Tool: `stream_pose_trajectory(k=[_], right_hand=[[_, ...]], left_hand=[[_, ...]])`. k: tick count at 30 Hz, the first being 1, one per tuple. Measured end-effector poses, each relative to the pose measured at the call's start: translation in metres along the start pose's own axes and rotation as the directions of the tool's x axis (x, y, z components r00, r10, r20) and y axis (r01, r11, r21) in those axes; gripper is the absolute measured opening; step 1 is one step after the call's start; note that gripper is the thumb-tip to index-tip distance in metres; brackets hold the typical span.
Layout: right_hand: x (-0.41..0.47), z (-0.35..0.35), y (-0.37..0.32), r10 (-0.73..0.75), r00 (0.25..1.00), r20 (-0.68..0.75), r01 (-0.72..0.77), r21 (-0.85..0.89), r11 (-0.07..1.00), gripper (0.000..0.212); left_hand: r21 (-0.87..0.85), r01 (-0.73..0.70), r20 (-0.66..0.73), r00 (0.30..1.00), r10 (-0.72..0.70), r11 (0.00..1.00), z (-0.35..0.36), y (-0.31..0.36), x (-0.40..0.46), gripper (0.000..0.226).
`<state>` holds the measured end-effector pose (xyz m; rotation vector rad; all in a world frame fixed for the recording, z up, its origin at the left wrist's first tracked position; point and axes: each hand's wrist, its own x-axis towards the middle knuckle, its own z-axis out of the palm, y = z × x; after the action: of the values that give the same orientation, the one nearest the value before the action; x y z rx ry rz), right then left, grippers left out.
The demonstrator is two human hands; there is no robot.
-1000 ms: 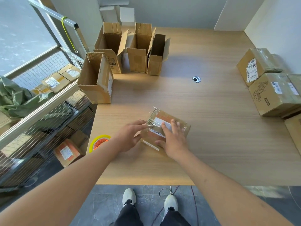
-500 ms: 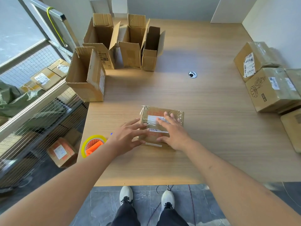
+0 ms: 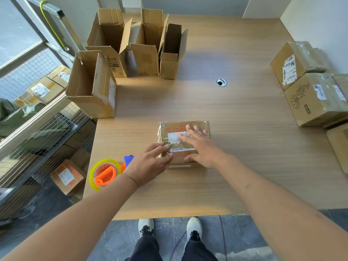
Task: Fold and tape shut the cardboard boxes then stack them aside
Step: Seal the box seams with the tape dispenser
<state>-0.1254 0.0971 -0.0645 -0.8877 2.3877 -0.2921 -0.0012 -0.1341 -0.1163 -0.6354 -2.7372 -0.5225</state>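
Two hands are flat on the small brown cardboard box wrapped in clear tape (image 3: pixel 183 142), which lies near the desk's (image 3: pixel 244 157) front edge, left of its middle. My left hand (image 3: pixel 148 166) has straight fingers against the box's near-left corner; my right hand (image 3: pixel 203 147) presses its top with fingers spread. Neither grip is clenched round anything.

Risks as I judge them: the wrinkled tape may lift at the corners if I stop pressing too soon, and a hard push could slide the box toward the front edge. The yellow tape roll on its orange dispenser (image 3: pixel 104 173) sits at the front-left corner, partly over the edge, so my left forearm could knock it off.

The box lies flat, long axis roughly running front to back, label up.
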Motion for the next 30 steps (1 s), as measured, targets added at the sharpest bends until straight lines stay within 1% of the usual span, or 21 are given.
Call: stream_pose_trajectory(k=[2, 4, 6, 7, 9, 10, 11, 12, 13, 14, 15, 17, 19, 20, 21, 22, 23, 24, 25, 27, 30], right_hand=[[0.000, -0.004, -0.002, 0.015, 1.000, -0.002, -0.015, -0.027, 1.000, 0.091], [-0.002, -0.007, -0.007, 0.027, 0.999, -0.038, -0.030, -0.061, 0.998, 0.091], [-0.005, -0.009, -0.012, 0.058, 0.990, -0.128, -0.073, -0.118, 0.990, 0.098], [-0.007, -0.011, -0.016, 0.104, 0.977, -0.187, -0.130, -0.130, 0.983, 0.106], [-0.012, -0.016, -0.021, 0.249, 0.919, -0.307, -0.299, -0.130, 0.945, 0.118], [-0.014, -0.016, -0.024, 0.315, 0.876, -0.364, -0.381, -0.123, 0.916, 0.117], [-0.016, -0.015, -0.025, 0.362, 0.836, -0.413, -0.437, -0.100, 0.894, 0.111], [-0.017, -0.011, -0.026, 0.391, 0.808, -0.441, -0.459, -0.053, 0.887, 0.101], [-0.018, -0.007, -0.026, 0.399, 0.798, -0.451, -0.437, 0.022, 0.899, 0.089], [-0.019, -0.001, -0.026, 0.391, 0.806, -0.445, -0.378, 0.122, 0.918, 0.078], [-0.020, 0.005, -0.027, 0.362, 0.829, -0.427, -0.302, 0.203, 0.931, 0.067], [-0.025, 0.018, -0.033, 0.251, 0.876, -0.413, -0.159, 0.243, 0.957, 0.049], [-0.029, 0.032, -0.041, 0.160, 0.889, -0.429, -0.055, 0.246, 0.968, 0.037], [-0.031, 0.037, -0.044, 0.144, 0.893, -0.426, -0.032, 0.261, 0.965, 0.038], [-0.033, 0.041, -0.047, 0.146, 0.904, -0.403, -0.035, 0.270, 0.962, 0.049], [-0.035, 0.043, -0.048, 0.156, 0.919, -0.361, -0.061, 0.262, 0.963, 0.064], [-0.037, 0.045, -0.049, 0.166, 0.932, -0.321, -0.092, 0.234, 0.968, 0.078], [-0.039, 0.046, -0.049, 0.168, 0.939, -0.299, -0.113, 0.194, 0.974, 0.086], [-0.040, 0.046, -0.050, 0.163, 0.942, -0.294, -0.123, 0.149, 0.981, 0.089], [-0.041, 0.047, -0.052, 0.134, 0.944, -0.302, -0.119, 0.070, 0.990, 0.089], [-0.036, 0.056, -0.047, 0.074, 0.950, -0.302, -0.091, -0.041, 0.995, 0.083]], left_hand=[[0.028, 0.027, -0.008, 1.000, -0.027, 0.999, -0.001, 0.006, 0.001, 0.030], [0.047, 0.073, -0.012, 0.997, -0.072, 0.996, -0.003, 0.013, 0.001, 0.030], [0.054, 0.112, -0.016, 0.994, -0.111, 0.992, -0.004, 0.019, -0.002, 0.028], [0.056, 0.121, -0.009, 0.993, -0.121, 0.991, -0.005, 0.022, -0.003, 0.028], [0.070, 0.124, 0.037, 0.991, -0.127, 0.990, -0.008, 0.028, -0.007, 0.035], [0.078, 0.122, 0.057, 0.990, -0.127, 0.989, -0.010, 0.033, -0.009, 0.039], [0.078, 0.121, 0.072, 0.989, -0.126, 0.990, -0.013, 0.038, -0.011, 0.042], [0.062, 0.122, 0.086, 0.988, -0.127, 0.991, -0.017, 0.044, -0.012, 0.045], [0.033, 0.123, 0.104, 0.987, -0.126, 0.992, -0.020, 0.049, -0.013, 0.046], [0.003, 0.116, 0.122, 0.986, -0.115, 0.993, -0.024, 0.051, -0.013, 0.047], [-0.015, 0.097, 0.139, 0.986, -0.094, 0.995, -0.028, 0.051, -0.013, 0.046], [-0.015, 0.054, 0.153, 0.987, -0.051, 0.998, -0.034, 0.042, -0.012, 0.045], [-0.016, 0.063, 0.154, 0.986, -0.060, 0.998, -0.040, 0.030, -0.008, 0.045], [-0.017, 0.080, 0.153, 0.985, -0.076, 0.997, -0.041, 0.023, -0.006, 0.045], [-0.016, 0.095, 0.154, 0.984, -0.092, 0.995, -0.042, 0.016, -0.004, 0.044], [-0.018, 0.105, 0.165, 0.981, -0.101, 0.994, -0.041, 0.010, -0.003, 0.045], [-0.021, 0.108, 0.187, 0.977, -0.102, 0.994, -0.040, 0.005, -0.003, 0.045], [-0.026, 0.108, 0.211, 0.972, -0.100, 0.994, -0.040, 0.001, -0.002, 0.044], [-0.035, 0.113, 0.234, 0.967, -0.102, 0.993, -0.039, -0.001, -0.002, 0.043], [-0.058, 0.149, 0.263, 0.956, -0.129, 0.987, -0.036, -0.004, -0.003, 0.044], [-0.060, 0.185, 0.246, 0.955, -0.165, 0.981, -0.028, -0.003, -0.005, 0.043]])
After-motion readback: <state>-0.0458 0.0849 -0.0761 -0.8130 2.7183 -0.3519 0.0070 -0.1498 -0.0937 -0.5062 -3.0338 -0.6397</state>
